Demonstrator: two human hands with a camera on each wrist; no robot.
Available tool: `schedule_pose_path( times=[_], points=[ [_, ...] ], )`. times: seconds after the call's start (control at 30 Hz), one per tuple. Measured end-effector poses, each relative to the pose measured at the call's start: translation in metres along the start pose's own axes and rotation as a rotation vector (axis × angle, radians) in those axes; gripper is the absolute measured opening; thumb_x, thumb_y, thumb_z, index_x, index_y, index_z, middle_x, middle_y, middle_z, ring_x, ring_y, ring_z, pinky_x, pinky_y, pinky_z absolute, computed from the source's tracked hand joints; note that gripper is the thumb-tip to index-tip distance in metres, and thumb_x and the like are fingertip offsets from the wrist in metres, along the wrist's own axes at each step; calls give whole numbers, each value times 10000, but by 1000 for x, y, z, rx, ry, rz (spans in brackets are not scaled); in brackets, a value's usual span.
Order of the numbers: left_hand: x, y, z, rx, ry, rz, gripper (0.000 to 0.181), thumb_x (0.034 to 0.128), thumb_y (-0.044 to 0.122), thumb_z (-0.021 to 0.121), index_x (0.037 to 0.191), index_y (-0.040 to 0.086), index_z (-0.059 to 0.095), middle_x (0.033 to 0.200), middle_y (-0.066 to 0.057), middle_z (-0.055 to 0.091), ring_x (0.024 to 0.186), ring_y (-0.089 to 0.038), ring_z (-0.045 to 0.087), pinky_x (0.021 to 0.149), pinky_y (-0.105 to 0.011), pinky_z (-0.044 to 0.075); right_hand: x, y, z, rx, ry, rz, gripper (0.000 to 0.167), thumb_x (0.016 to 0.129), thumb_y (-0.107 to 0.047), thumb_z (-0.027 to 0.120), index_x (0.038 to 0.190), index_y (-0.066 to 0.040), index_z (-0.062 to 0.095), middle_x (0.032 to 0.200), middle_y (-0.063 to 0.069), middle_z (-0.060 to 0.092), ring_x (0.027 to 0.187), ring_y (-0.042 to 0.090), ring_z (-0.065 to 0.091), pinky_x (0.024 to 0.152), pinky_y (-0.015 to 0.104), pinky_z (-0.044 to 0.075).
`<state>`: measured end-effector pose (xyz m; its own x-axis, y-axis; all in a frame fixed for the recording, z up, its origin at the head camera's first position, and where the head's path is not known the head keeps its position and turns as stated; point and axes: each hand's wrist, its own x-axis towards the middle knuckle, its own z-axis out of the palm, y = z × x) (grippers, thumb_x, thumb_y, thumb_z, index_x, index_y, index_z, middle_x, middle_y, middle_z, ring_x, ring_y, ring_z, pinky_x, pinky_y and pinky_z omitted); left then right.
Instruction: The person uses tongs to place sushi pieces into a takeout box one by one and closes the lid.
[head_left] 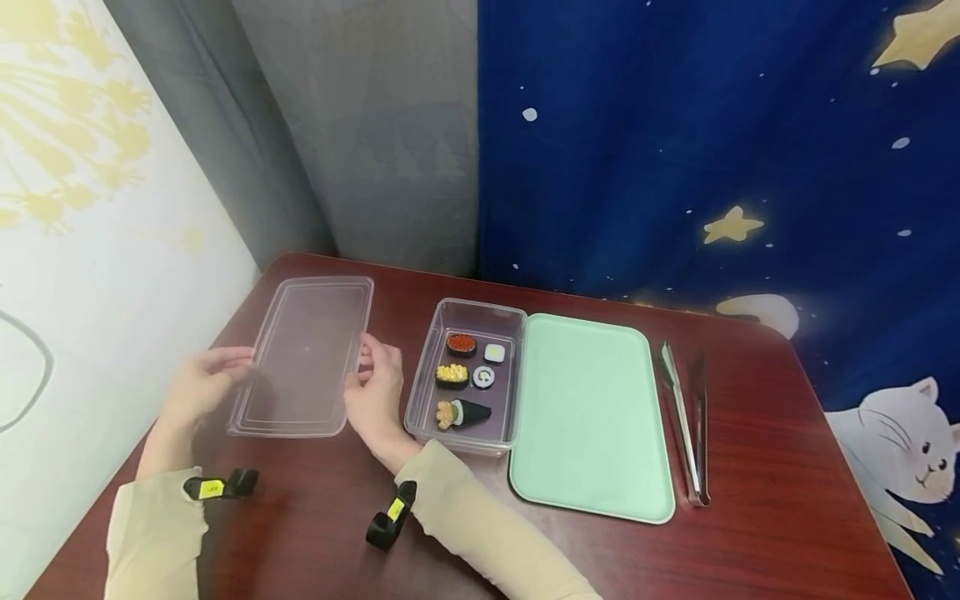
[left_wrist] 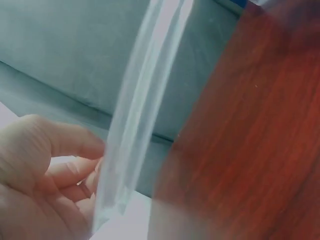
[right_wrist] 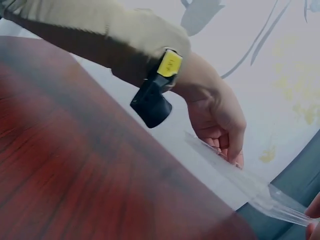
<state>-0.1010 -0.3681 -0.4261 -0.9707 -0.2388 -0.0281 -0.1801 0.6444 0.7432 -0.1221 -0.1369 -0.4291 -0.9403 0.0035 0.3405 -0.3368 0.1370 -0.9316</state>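
A clear plastic lid is held up over the left part of the table. My left hand pinches its left edge between thumb and fingers, as the left wrist view also shows. On the opposite edge, my right hand grips the lid with thumb and fingertips. Just right of that hand stands a clear plastic box without a cover. Inside it lie several sushi pieces: one with red roe, one with yellow topping, a white square piece, a round roll and a dark cone-shaped hand roll.
A pale green tray lies against the box's right side. Metal tongs rest right of the tray. The dark red table meets a white wall at left and curtains behind.
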Motion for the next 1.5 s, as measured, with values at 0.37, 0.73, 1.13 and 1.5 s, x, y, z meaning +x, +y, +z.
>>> schedule_pose_path(
  times=[0.37, 0.73, 1.13, 1.5],
  points=[
    [1, 11, 0, -219, 230, 106, 109, 867, 45, 617, 902, 148, 613, 777, 279, 556, 730, 107, 541, 666, -57, 416, 18, -10, -10, 26, 94, -130, 275, 688, 167, 608, 898, -10, 606, 769, 85, 576, 672, 132, 562, 595, 133, 474],
    [-2, 42, 13, -424, 588, 235, 188, 761, -105, 628, 748, 83, 639, 747, 191, 600, 715, 45, 557, 678, -77, 431, 24, -24, -20, -18, 133, -310, 145, 790, 39, 663, 848, -85, 614, 843, 37, 593, 792, 144, 572, 687, 147, 463],
    [-9, 85, 18, -809, 744, 629, 64, 673, -275, 507, 704, -241, 551, 760, 22, 699, 731, -82, 633, 704, -164, 461, 21, -41, -26, 202, 68, -212, 87, 842, -20, 669, 925, -44, 655, 889, 85, 642, 761, 153, 623, 691, 198, 520],
    [-11, 99, 19, -767, 857, 476, 47, 712, -168, 628, 707, -187, 586, 761, 33, 688, 739, -97, 612, 690, -178, 453, 19, -68, -34, 605, -10, 117, 207, 820, 45, 621, 1021, 90, 607, 862, 176, 636, 654, 96, 608, 632, 295, 558]
  ],
)
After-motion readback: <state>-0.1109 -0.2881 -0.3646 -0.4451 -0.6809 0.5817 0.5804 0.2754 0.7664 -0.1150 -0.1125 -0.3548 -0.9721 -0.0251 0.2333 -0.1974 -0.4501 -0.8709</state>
